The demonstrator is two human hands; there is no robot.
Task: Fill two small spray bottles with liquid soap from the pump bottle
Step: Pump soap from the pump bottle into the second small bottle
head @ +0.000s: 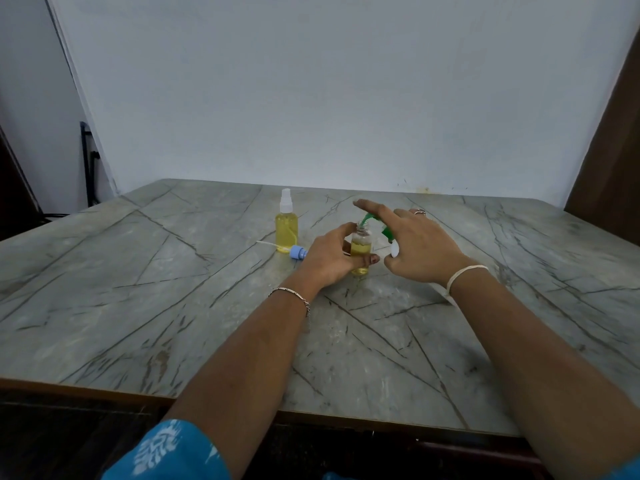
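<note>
The capped bottle (286, 230), full of yellow soap, stands toward the table's (173, 306) far edge, so one fill looks done. The open bottle (361, 242), about half full, stands just nearer, gripped by the left hand (329, 258). The right hand (415, 244), fingers straight, presses the green pump (367, 218) over its neck. Topping up and fitting the blue cap (298, 252), which lies beside the capped bottle, remain; no writing is readable.

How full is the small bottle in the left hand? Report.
Partly full: the small bottle shows yellow only below its shoulder, clear up to the open neck; the left hand grips it.
</note>
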